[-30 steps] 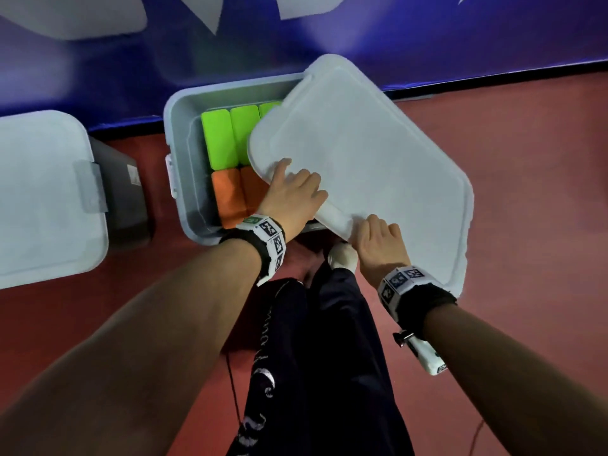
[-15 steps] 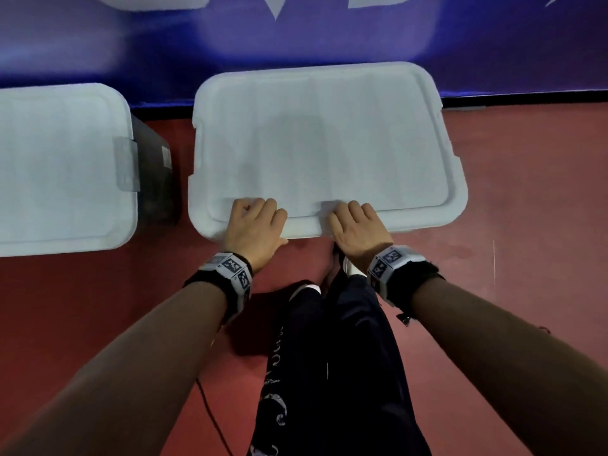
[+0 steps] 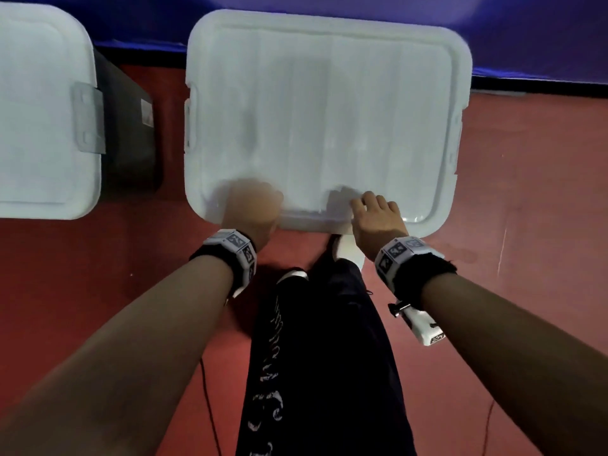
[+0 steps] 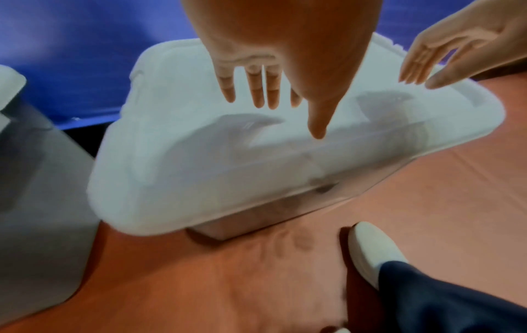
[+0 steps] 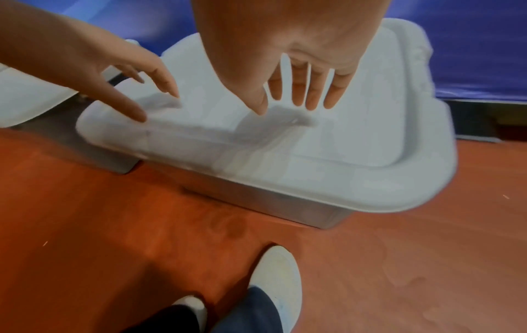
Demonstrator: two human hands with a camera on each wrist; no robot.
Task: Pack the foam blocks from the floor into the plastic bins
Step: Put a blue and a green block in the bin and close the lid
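At the 12 o'clock side of the person's feet, the plastic bin [image 3: 197, 126] stands on the red floor [image 3: 526, 225] with its white lid [image 3: 325, 103] laid square over it. No foam blocks are visible; any in this bin are hidden under the lid. A second lidded bin [image 3: 42, 110] stands at 9 o'clock of the first, near but apart from it.

The left hand [image 3: 251, 209] is over the lid's 7 o'clock edge and the right hand [image 3: 378, 215] over its 5 o'clock edge. Both hands hold nothing: in the wrist views the fingers [image 4: 258, 90] are extended and spread, with shadows on the lid beneath them. Whether the fingertips [image 5: 313, 94] touch the lid cannot be determined; the left hand is blurred in the head view.

Probable faults from this state:

1. Incomplete seating. Both hands are at the near edge, so the 12 o'clock edge against the blue wall [image 3: 526, 28] may remain unseated.
2. Latches not engaged. The side clips [image 3: 189, 126] at 9 o'clock and 3 o'clock appear unattended; the lid could lift when the bin is moved.
3. Bin displacement. Uneven pressure on the near rim could tip the bin or slide it toward the wall.
4. Obstruction. A block standing high inside would hold the lid up; this cannot be checked from these views.
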